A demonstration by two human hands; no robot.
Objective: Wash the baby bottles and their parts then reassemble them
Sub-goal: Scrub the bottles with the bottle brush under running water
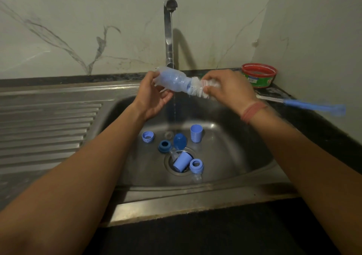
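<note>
A clear baby bottle [172, 81] lies sideways above the sink, under the thin stream from the tap [169, 31]. My left hand [154, 96] holds it at its base end. My right hand [227, 90] grips the white bristles of a bottle brush [197, 89] at the bottle's mouth; the brush's blue handle [313, 107] sticks out to the right. In the sink basin [235, 156] lie several blue parts: a cap [196, 133], a dome lid [179, 141], rings [147, 136] [165, 146] [196, 165], and a cup [182, 161] on the drain.
A red and green tub [258, 77] stands on the dark counter at the back right. A ribbed steel drainboard [49, 129] stretches to the left of the basin. The marble wall rises behind the tap.
</note>
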